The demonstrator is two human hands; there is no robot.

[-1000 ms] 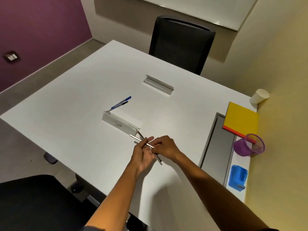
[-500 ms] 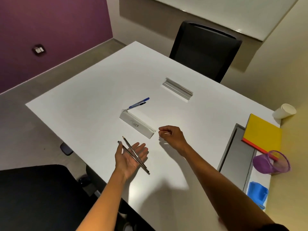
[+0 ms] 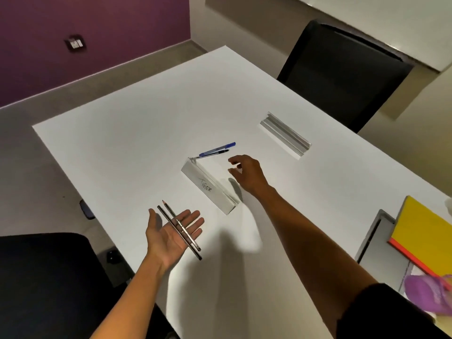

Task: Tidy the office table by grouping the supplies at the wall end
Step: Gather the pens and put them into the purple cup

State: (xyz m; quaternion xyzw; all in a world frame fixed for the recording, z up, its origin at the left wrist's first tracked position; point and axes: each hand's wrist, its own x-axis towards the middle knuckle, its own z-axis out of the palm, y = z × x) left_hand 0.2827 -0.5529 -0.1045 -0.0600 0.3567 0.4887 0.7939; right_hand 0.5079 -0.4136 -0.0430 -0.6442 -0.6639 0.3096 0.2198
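Two dark pencils [image 3: 179, 230] lie across the flat, upturned palm of my left hand [image 3: 171, 237], near the table's front edge; the fingers are spread, not curled around them. My right hand [image 3: 247, 174] hovers with loosely bent fingers and nothing in it, just right of a white name stand [image 3: 210, 189] marked "TIGER". Two blue pens [image 3: 215, 151] lie side by side just beyond that hand, touching the stand's far end. A second silver stand [image 3: 285, 134] lies farther back on the white table [image 3: 122, 143].
At the wall end on the right sit a yellow notebook [image 3: 425, 236], a purple mesh cup [image 3: 430, 297] and a grey recessed cable tray [image 3: 381, 253]. A black chair [image 3: 342, 69] stands across the table, another dark seat [image 3: 46, 285] at my lower left.
My hands were together over the pencils; now the left hand has drawn back with both pencils on its open palm, and the right hand has moved forward toward the blue pens.
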